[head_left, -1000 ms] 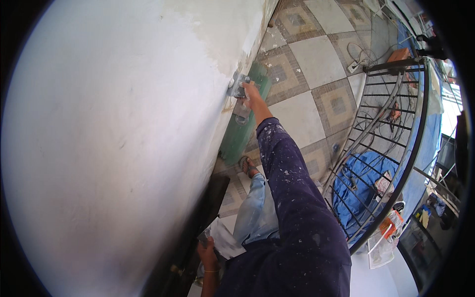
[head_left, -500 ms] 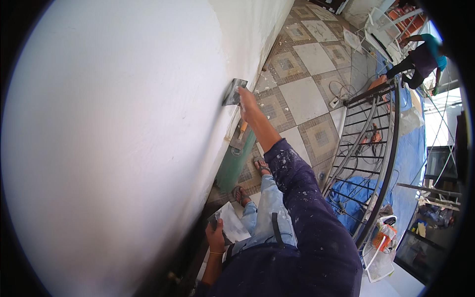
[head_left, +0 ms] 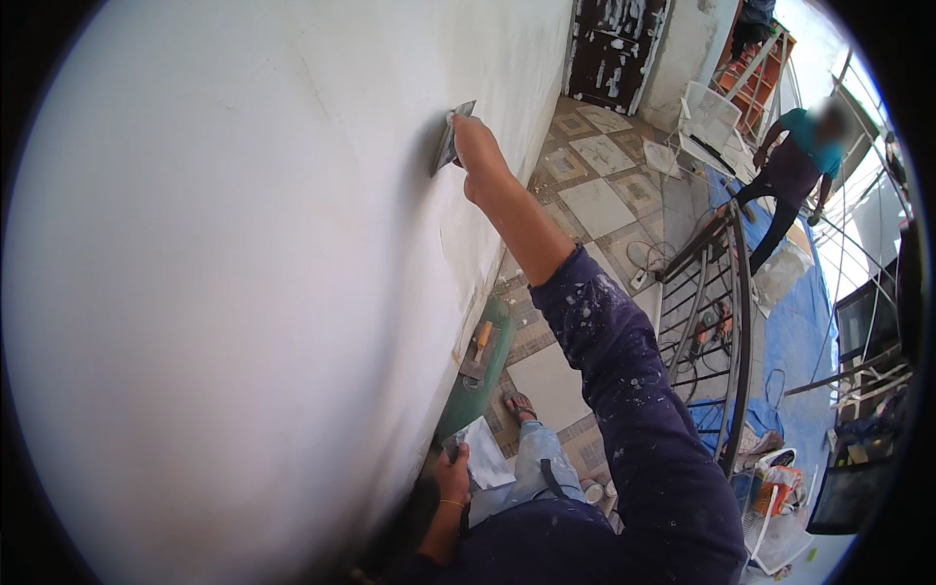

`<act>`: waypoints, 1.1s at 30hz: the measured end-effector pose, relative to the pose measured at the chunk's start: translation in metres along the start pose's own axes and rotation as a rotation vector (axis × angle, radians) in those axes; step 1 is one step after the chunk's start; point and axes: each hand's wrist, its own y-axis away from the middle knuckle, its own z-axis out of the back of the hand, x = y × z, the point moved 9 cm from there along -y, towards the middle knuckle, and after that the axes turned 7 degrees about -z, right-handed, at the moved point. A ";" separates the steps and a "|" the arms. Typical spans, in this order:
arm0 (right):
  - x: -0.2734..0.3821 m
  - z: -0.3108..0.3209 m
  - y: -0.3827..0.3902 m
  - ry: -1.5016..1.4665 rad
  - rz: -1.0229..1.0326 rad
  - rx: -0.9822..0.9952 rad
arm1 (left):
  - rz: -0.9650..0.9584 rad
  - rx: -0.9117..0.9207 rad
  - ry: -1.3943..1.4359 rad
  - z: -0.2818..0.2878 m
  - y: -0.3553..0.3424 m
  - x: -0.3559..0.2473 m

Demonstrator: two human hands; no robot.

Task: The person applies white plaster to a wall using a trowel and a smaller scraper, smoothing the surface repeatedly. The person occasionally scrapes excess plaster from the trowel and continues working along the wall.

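My right hand point(head_left: 480, 148) is stretched out high against the white plastered wall point(head_left: 244, 292) and grips a flat metal putty blade point(head_left: 450, 136), whose edge lies on the wall surface. My left hand point(head_left: 450, 480) hangs low by my hip and holds a second flat blade point(head_left: 483, 450) smeared with white filler. My dark blue sleeve point(head_left: 624, 390) is spattered with white specks.
A trowel point(head_left: 479, 349) lies on a green tray point(head_left: 478, 375) at the wall's foot on the patterned tile floor point(head_left: 595, 205). A curved dark metal railing point(head_left: 721, 322) stands to the right. Another person point(head_left: 795, 166) bends over near blue sheeting point(head_left: 799, 331). A dark door point(head_left: 616, 44) stands beyond.
My right hand has swept the blade upward along the wall, from near the wall's foot to arm's length. The view has tilted up, bringing the door and the other person into sight.
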 end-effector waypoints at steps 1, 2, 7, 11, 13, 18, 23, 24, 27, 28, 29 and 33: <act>0.021 -0.006 0.008 0.021 0.013 -0.016 | -0.035 0.001 -0.015 -0.001 -0.001 -0.006; 0.043 -0.014 0.016 0.081 0.054 -0.008 | -0.064 0.003 0.035 -0.004 -0.001 -0.012; 0.141 -0.054 0.055 0.340 0.205 -0.069 | -0.091 0.038 0.063 -0.021 -0.007 -0.039; 0.208 -0.095 0.107 0.482 0.494 -0.136 | 0.034 0.085 0.311 -0.044 -0.006 -0.066; 0.226 -0.098 0.150 0.618 0.794 -0.213 | 0.139 0.213 0.610 -0.066 0.004 -0.093; 0.119 -0.057 0.268 0.702 1.438 0.686 | 0.276 0.331 0.829 -0.084 0.014 -0.193; -0.002 0.006 0.327 0.963 1.375 1.016 | -0.040 0.473 0.788 -0.089 0.038 -0.273; -0.012 0.019 0.317 0.932 1.304 0.953 | 0.047 0.556 0.914 -0.092 0.039 -0.280; -0.066 0.062 0.262 1.055 1.081 0.758 | 0.129 0.450 1.128 -0.075 0.022 -0.278; -0.098 0.077 0.234 1.184 0.983 0.714 | 0.030 0.593 1.143 -0.074 0.021 -0.287; -0.134 0.093 0.207 1.307 0.886 0.662 | -0.004 0.441 1.076 -0.058 0.019 -0.277; -0.314 0.166 0.069 0.693 -0.096 0.360 | 0.047 0.108 0.981 -0.022 0.007 -0.218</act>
